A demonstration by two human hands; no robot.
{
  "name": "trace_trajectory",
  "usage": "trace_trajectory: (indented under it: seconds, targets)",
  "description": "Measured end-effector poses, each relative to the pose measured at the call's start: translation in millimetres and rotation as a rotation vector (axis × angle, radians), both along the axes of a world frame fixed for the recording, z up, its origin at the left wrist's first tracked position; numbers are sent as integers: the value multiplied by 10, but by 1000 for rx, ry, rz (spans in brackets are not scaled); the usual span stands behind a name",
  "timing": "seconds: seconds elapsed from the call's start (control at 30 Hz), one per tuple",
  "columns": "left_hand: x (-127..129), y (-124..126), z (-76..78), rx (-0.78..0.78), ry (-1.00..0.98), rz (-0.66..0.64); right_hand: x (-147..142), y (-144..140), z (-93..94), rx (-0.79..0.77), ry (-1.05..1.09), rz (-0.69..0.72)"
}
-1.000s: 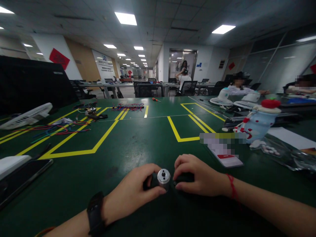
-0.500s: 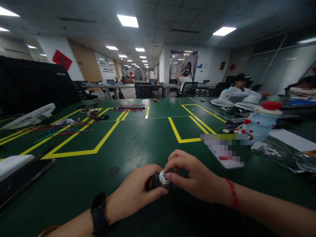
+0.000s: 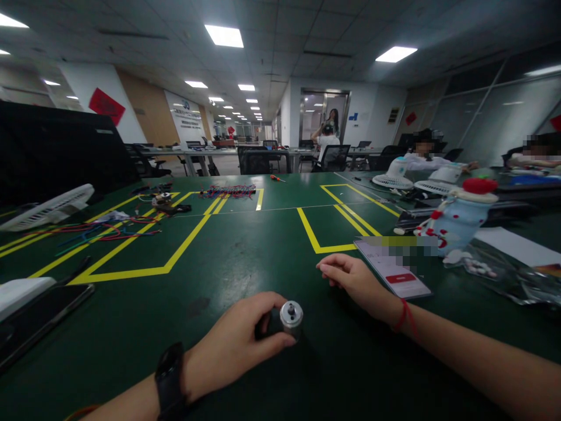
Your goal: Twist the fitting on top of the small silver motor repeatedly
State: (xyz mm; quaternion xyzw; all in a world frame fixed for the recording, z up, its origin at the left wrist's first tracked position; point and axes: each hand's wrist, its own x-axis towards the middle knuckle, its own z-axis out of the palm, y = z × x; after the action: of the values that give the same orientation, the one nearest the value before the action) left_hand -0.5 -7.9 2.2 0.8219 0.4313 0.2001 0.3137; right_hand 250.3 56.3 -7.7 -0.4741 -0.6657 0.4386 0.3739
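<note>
My left hand (image 3: 239, 333) grips a small silver cylindrical motor (image 3: 291, 316) between thumb and fingers, near the table's front. The motor stands upright, with a short shaft and small dark holes in its round top. Right of it and a little farther off, my right hand (image 3: 350, 279) is apart from the motor. Its fingers are curled with the tips pressed together; whether a small piece is in them I cannot make out. Just beyond my right hand lies a phone (image 3: 397, 278) with a lit screen.
The green table (image 3: 245, 245) carries yellow tape outlines. At left are loose wires (image 3: 109, 228), a white fan (image 3: 48, 207) and a dark device (image 3: 48, 321). A wire bundle (image 3: 230, 192) and screwdriver (image 3: 277, 178) lie far off. A blue cup (image 3: 464, 219) stands right. People sit beyond.
My right hand has come off the motor's top and moved right and away, toward the phone. The short shaft now shows. My left hand still holds the motor in about the same place.
</note>
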Motion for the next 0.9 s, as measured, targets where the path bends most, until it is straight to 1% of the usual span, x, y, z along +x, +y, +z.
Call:
trace_trajectory:
  seconds: [0.2,0.27,0.33,0.37,0.43,0.53,0.6,0.67,0.73,0.8,0.9]
  targets:
    - [-4,3,-3,7,-1,-2,-19,-48,25,41,-73,34]
    - [-4,2,-5,4,-3,-2,-43,-76,24,134,-195,89]
    - [-1,2,-10,3,-8,-1,-89,-133,46,262,-301,169]
    - [2,3,-14,6,-8,1,-121,-174,67,323,-307,195]
    - [6,7,-26,18,-7,4,-199,-272,126,430,-233,209]
    - [6,8,-49,28,-3,0,-327,-407,217,516,-171,237]
    - [3,6,-59,34,-5,-2,-382,-451,256,498,-163,265]
    - [2,5,-59,36,-3,1,-383,-446,272,441,-99,229]
    - [3,5,-46,36,3,3,-323,-409,270,377,-43,193]
    - [5,5,-27,29,4,-2,-225,-369,246,313,-84,246]
    - [4,5,-7,19,5,-6,-90,-354,178,284,-271,399]
